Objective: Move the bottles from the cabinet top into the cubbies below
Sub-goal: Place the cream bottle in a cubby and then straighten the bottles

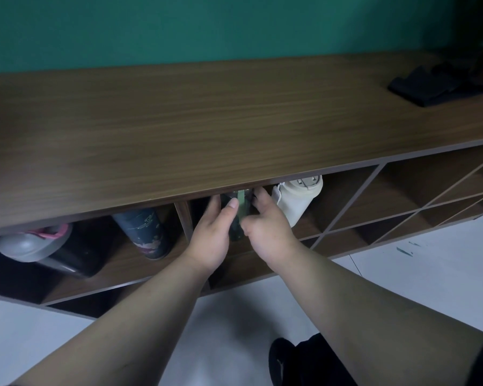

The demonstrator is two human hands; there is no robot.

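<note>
A dark bottle with a pale green strap [239, 215] stands in the middle cubby under the brown cabinet top [207, 121]. My left hand [211, 235] grips its left side and my right hand [265, 224] grips its right side. The bottle's upper end is hidden by the cabinet's front edge. A white bottle [296, 201] stands just to the right in the same cubby. A dark blue patterned bottle [145, 232] and a black bottle with a grey and pink lid [48, 249] sit in the cubby on the left.
Black cloth [438, 84] lies on the cabinet top at the far right. Diagonal dividers form cubbies [402, 207] to the right. A vertical divider [183, 221] separates the left and middle cubbies. The floor [430, 268] is white, with my dark shoe [299, 363] below.
</note>
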